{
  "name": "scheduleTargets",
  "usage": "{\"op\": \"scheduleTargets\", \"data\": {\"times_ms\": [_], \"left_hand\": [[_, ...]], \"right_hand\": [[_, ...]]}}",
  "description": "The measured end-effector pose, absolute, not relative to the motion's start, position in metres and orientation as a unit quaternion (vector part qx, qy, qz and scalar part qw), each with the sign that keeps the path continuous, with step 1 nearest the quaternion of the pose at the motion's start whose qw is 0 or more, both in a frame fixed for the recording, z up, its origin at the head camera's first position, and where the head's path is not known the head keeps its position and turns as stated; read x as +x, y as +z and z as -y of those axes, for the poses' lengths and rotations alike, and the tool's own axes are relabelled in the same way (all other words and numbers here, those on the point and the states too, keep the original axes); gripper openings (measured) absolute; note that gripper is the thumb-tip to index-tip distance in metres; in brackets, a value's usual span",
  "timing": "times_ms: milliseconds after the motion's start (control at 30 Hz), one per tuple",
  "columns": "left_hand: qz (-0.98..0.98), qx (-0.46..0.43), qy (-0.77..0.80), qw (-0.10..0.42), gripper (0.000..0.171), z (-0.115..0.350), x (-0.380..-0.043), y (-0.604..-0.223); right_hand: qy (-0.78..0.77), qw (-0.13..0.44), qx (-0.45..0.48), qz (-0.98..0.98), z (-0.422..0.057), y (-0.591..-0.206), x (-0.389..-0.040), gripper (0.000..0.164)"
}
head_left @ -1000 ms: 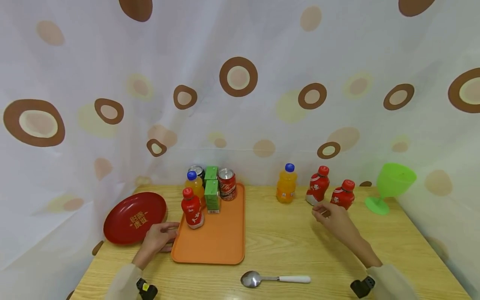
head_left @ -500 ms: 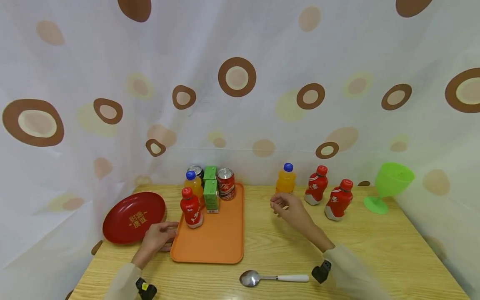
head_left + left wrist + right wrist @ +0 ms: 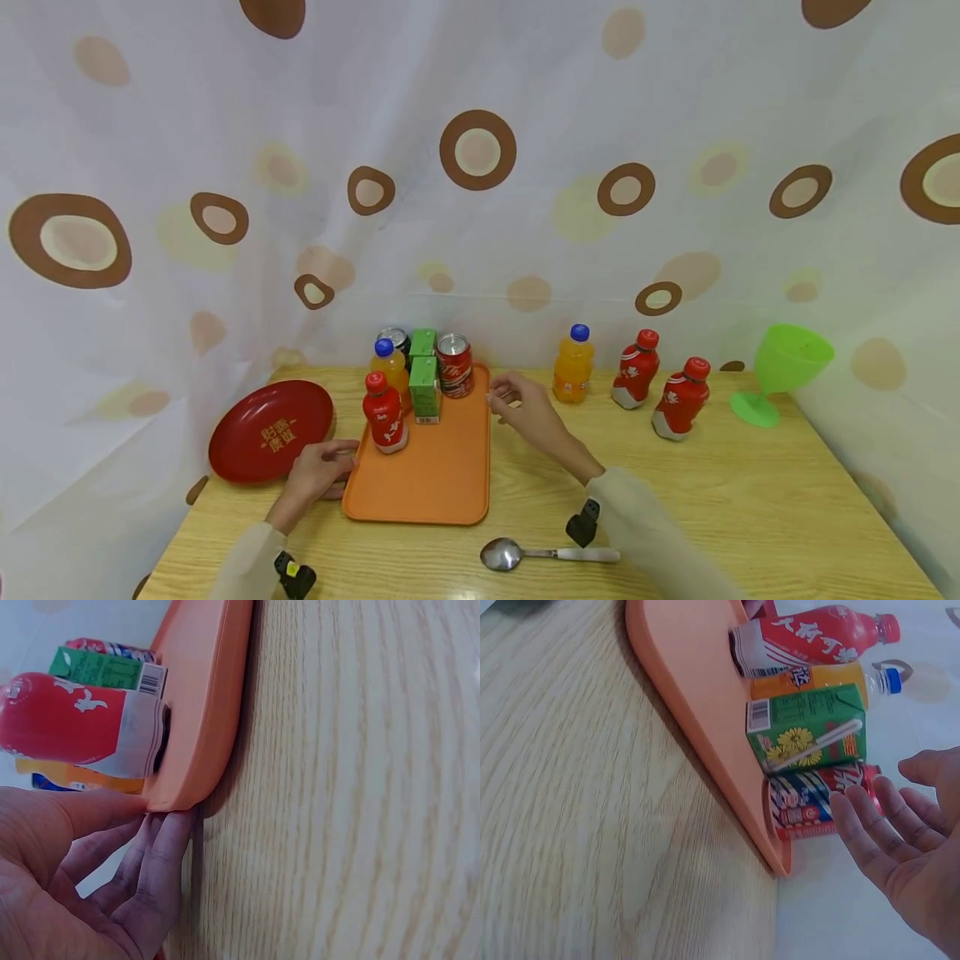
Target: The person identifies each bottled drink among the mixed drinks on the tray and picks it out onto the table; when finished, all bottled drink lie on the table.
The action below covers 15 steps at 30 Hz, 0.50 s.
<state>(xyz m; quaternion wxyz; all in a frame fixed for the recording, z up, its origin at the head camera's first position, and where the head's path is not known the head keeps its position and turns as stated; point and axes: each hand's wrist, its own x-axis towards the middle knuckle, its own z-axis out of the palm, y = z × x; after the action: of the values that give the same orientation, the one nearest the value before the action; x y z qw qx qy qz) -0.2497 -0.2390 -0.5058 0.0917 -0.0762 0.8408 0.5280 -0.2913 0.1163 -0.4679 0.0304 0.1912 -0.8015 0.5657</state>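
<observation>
My left hand (image 3: pixel 315 471) pinches the left rim of the orange tray (image 3: pixel 427 492), thumb on top and fingers against its outer side, as the left wrist view shows. On the tray stand a red-capped red bottle (image 3: pixel 385 414), an orange juice bottle (image 3: pixel 392 368), two green drink cartons (image 3: pixel 426 392), a red cola can (image 3: pixel 455 367) and a dark can (image 3: pixel 393 337). My right hand (image 3: pixel 528 408) is beside the tray's right edge, fingers loosely bent and holding nothing. In the right wrist view its fingers lie close in front of the red can (image 3: pixel 810 802).
A red oval plate (image 3: pixel 262 408) lies left of the tray. Right of it stand an orange juice bottle (image 3: pixel 573 367), two red bottles (image 3: pixel 681 400) and a green goblet (image 3: pixel 787 362). A spoon (image 3: pixel 504 554) lies in front; a patterned curtain (image 3: pixel 480 233) hangs behind.
My right hand has moved left, from the red bottles at the right, past the orange juice bottle, to the tray's right edge. The left hand has stayed at the tray.
</observation>
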Motion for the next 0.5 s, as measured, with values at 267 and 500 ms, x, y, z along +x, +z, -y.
{"op": "scheduleTargets", "data": {"times_ms": [267,500], "left_hand": [[-0.840,-0.076,0.529,0.091,0.037,0.239,-0.251,-0.504],[-0.838,-0.085,0.531,0.092,0.037,0.237,-0.251,-0.505]], "right_hand": [[0.554,0.054,0.204,0.806,-0.084,-0.464,-0.297,0.023],[0.576,0.053,0.197,0.791,-0.061,-0.458,-0.300,0.033]]}}
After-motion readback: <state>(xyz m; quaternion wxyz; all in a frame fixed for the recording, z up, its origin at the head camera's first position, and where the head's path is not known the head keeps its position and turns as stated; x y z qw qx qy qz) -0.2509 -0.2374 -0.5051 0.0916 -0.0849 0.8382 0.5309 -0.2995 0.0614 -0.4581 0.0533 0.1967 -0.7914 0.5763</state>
